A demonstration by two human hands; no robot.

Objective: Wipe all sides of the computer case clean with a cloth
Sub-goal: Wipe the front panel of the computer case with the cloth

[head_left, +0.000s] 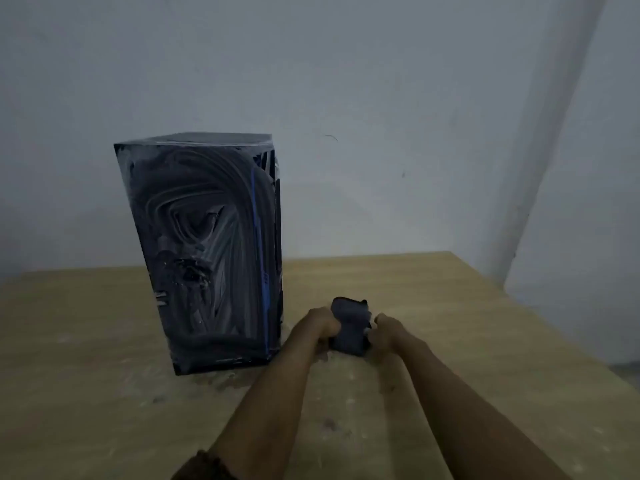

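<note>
A black computer case (204, 251) stands upright on the wooden table (450, 306), left of centre. Its broad side faces me and is streaked with pale swirling smears. A thin blue line runs down near its right edge. Just right of the case's base lies a dark grey cloth (349, 327), bunched between my hands. My left hand (320, 325) grips its left side and my right hand (384, 329) grips its right side. Both hands are close to the tabletop, clear of the case.
The table's top carries pale dusty marks around the case's base and under my forearms. A grey wall rises behind the table, with a corner at the right. The table's right edge drops off near the wall.
</note>
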